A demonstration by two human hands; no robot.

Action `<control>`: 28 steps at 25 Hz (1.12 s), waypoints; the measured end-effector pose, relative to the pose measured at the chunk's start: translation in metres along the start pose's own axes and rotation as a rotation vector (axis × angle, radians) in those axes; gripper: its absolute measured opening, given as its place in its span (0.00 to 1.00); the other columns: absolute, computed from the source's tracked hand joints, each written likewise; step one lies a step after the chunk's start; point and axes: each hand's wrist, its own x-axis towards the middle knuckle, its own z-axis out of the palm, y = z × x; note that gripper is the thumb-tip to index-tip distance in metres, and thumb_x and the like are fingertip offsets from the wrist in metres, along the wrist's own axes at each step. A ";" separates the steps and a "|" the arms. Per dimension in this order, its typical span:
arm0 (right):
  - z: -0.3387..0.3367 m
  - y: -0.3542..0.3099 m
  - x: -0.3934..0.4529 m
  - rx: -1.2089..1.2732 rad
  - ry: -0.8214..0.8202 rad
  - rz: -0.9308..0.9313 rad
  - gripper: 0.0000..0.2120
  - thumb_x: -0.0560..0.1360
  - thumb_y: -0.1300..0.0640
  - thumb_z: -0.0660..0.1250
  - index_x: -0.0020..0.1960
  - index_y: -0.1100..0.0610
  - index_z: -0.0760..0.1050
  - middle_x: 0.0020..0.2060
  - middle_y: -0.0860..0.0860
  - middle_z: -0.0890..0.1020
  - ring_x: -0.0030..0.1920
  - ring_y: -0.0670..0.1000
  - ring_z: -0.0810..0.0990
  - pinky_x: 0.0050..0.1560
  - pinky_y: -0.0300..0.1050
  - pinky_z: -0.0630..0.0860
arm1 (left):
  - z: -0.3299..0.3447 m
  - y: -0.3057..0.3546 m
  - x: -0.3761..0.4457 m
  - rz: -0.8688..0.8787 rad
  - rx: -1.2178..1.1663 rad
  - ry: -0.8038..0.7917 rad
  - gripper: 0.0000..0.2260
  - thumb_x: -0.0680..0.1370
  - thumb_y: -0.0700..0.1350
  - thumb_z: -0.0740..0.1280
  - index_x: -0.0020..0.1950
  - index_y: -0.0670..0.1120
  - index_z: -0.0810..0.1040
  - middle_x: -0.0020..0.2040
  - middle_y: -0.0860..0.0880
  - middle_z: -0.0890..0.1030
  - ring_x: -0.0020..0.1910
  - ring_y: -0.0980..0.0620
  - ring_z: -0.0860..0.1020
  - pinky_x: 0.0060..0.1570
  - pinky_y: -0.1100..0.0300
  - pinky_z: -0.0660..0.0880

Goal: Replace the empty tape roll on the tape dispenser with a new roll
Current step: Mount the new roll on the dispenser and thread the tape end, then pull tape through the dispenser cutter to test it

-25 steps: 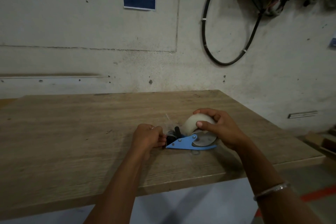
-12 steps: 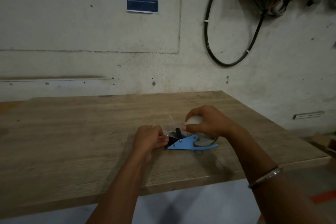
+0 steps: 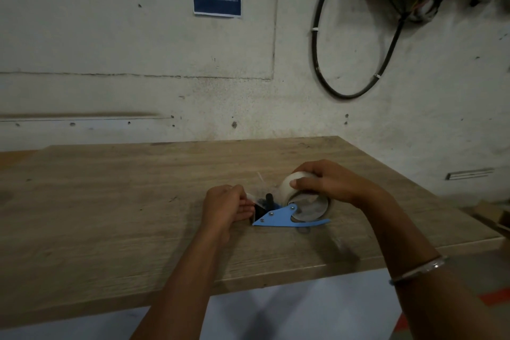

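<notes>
Right hand [image 3: 328, 182] fingers wrapped over the top of the tape roll [image 3: 292, 183], thumb pressed on its side. Roll sits in the blue tape dispenser [image 3: 278, 218], upright on the bench [image 3: 110, 201], near the front edge. Left hand [image 3: 226, 207] fingers curled together, pinching the dispenser's black front end; exact contact is hidden. Bangle [image 3: 416, 270] on right wrist. Black cable [image 3: 316, 63] loops on the wall behind.

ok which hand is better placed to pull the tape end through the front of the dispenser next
Left, probably. The left hand is already at the front end of the blue tape dispenser, fingers pinched there. The right hand is busy gripping the tape roll at the back.
</notes>
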 end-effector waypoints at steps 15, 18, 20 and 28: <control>0.042 0.001 -0.026 0.266 0.389 -0.065 0.17 0.66 0.54 0.80 0.49 0.51 0.76 0.46 0.47 0.81 0.45 0.48 0.80 0.38 0.44 0.81 | 0.003 0.001 -0.005 0.099 0.041 -0.030 0.26 0.76 0.64 0.65 0.46 0.39 0.82 0.38 0.41 0.86 0.32 0.45 0.82 0.33 0.55 0.80; 0.067 -0.007 -0.017 0.253 0.518 -0.176 0.19 0.62 0.53 0.82 0.44 0.53 0.74 0.43 0.45 0.80 0.43 0.44 0.79 0.39 0.42 0.78 | 0.009 -0.003 -0.005 0.038 0.053 -0.291 0.36 0.65 0.69 0.70 0.52 0.37 0.82 0.43 0.41 0.86 0.39 0.44 0.86 0.44 0.49 0.83; 0.086 -0.014 -0.012 0.087 0.600 -0.293 0.21 0.58 0.50 0.82 0.41 0.51 0.71 0.41 0.40 0.78 0.42 0.42 0.76 0.41 0.42 0.73 | 0.009 -0.004 -0.005 0.084 -0.070 -0.365 0.36 0.64 0.66 0.72 0.54 0.35 0.82 0.40 0.42 0.85 0.36 0.48 0.82 0.36 0.54 0.81; 0.107 -0.040 -0.022 -0.143 0.652 -0.446 0.21 0.73 0.44 0.71 0.61 0.52 0.71 0.53 0.43 0.74 0.53 0.46 0.73 0.53 0.42 0.71 | -0.003 0.005 0.001 -0.047 -0.250 -0.165 0.13 0.70 0.48 0.76 0.48 0.39 0.86 0.43 0.39 0.86 0.37 0.46 0.83 0.35 0.57 0.77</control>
